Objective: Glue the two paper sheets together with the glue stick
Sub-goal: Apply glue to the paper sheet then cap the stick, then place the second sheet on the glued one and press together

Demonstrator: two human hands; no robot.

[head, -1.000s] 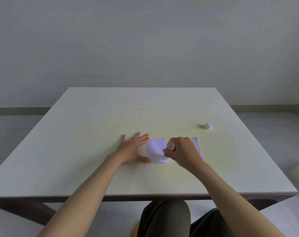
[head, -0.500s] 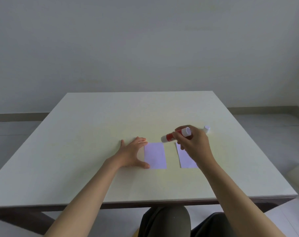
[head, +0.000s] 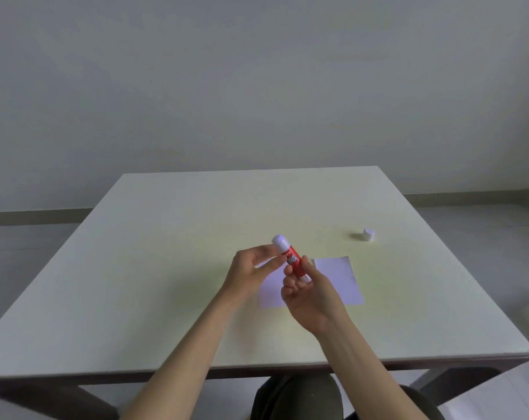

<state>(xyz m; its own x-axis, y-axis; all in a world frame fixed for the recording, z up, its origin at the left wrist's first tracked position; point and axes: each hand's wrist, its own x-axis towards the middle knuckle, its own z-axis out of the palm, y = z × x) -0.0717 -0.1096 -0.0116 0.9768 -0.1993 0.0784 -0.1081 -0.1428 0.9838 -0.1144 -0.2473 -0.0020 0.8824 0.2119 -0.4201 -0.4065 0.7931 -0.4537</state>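
A red glue stick (head: 292, 259) with white ends is held tilted above the table, its upper white end pointing away from me. My right hand (head: 310, 295) grips its lower part. The fingertips of my left hand (head: 252, 269) pinch it just below the upper white end. Two pale purple paper sheets lie flat side by side beneath the hands. The left sheet (head: 269, 294) is partly hidden by both hands; the right sheet (head: 342, 277) is mostly visible. The glue stick's white cap (head: 368, 234) stands by itself on the table, far right of the sheets.
The white square table (head: 166, 268) carries only the sheets and the cap. Its front edge runs just above my knees (head: 299, 398). A grey wall stands behind the table and a pale floor lies around it.
My left hand lifted off the left sheet and came up to the glue stick. My right hand carried the stick from over the right sheet toward the middle and turned it more upright.
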